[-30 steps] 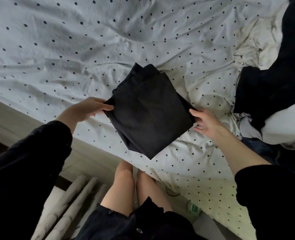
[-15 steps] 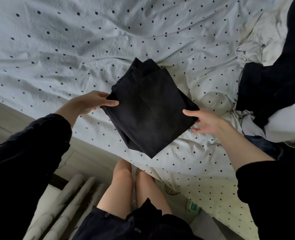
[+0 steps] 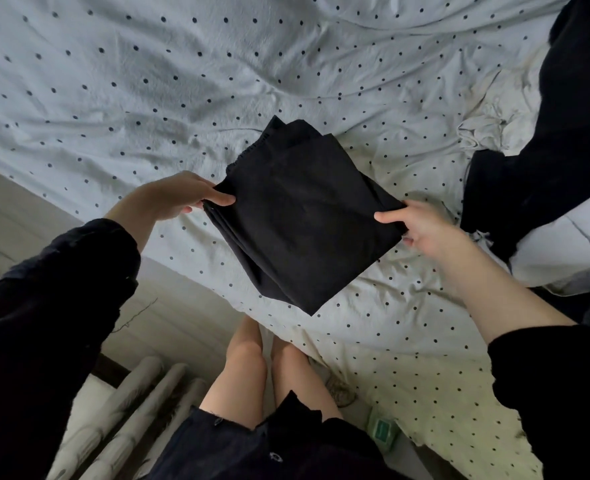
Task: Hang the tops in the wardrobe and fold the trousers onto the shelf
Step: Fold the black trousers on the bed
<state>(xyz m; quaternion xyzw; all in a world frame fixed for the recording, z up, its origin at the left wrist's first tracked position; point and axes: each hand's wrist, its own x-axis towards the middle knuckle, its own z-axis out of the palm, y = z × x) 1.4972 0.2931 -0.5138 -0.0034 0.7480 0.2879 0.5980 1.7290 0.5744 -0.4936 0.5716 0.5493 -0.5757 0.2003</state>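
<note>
A pair of black trousers (image 3: 300, 220), folded into a thick square, is held just above the polka-dot bed sheet (image 3: 148, 81). My left hand (image 3: 179, 195) pinches its left edge, thumb on top. My right hand (image 3: 418, 225) grips the right corner, thumb on top and fingers underneath. The near corner of the fold hangs down toward the bed's edge.
A pile of dark and white clothes (image 3: 543, 168) lies on the right of the bed. The bed's side panel (image 3: 16, 216) runs diagonally at left. My bare legs (image 3: 252, 365) stand by the bed, with pale rolled items (image 3: 120, 410) on the floor at lower left.
Both hands have closed more firmly on the folded trousers and raised them slightly off the sheet. The bundle keeps its shape.
</note>
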